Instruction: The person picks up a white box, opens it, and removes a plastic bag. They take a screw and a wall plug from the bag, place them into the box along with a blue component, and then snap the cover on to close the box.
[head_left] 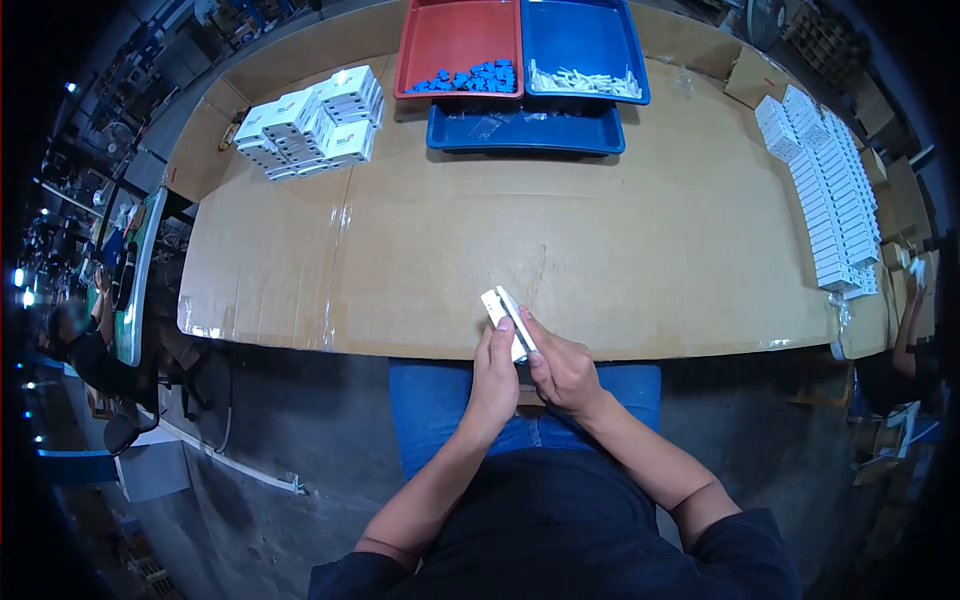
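From my remote view, the table carries a blue tray and a red tray at its far side. By the near edge, my left hand and right hand hold a white piece, fingers narrowed around it.

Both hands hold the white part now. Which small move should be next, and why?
I would perhaps squeeze the white part gently between the left hand and right hand: a dark line runs lengthwise along it, possibly an open seam, and both hands already grip it from opposite sides.
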